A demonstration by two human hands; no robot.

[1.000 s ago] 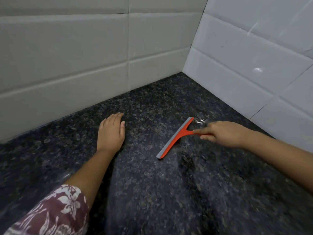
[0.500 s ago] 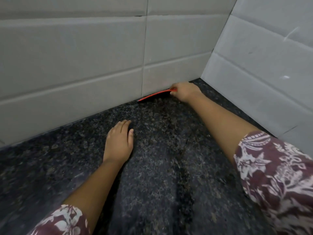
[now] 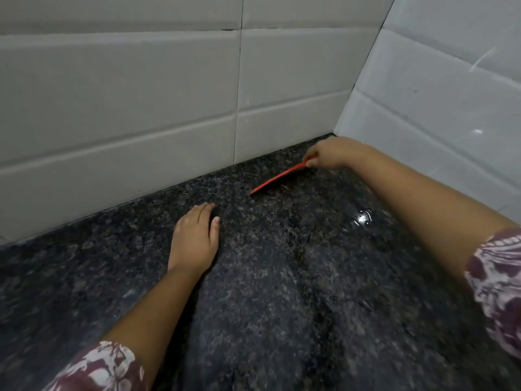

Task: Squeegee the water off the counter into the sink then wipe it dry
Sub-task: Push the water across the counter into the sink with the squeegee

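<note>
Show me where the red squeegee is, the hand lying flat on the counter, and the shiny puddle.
red squeegee (image 3: 277,178), head view, middle of its red blade bar
left hand (image 3: 195,239), head view, back of the hand
puddle (image 3: 361,220), head view, its bright glint

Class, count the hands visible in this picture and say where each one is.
2. The left hand lies flat on the dark counter. The right hand holds the red squeegee near the tiled corner.

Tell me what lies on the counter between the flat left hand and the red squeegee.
Nothing: in the head view, only bare dark granite counter lies between the left hand and the squeegee held by the right hand.
</note>
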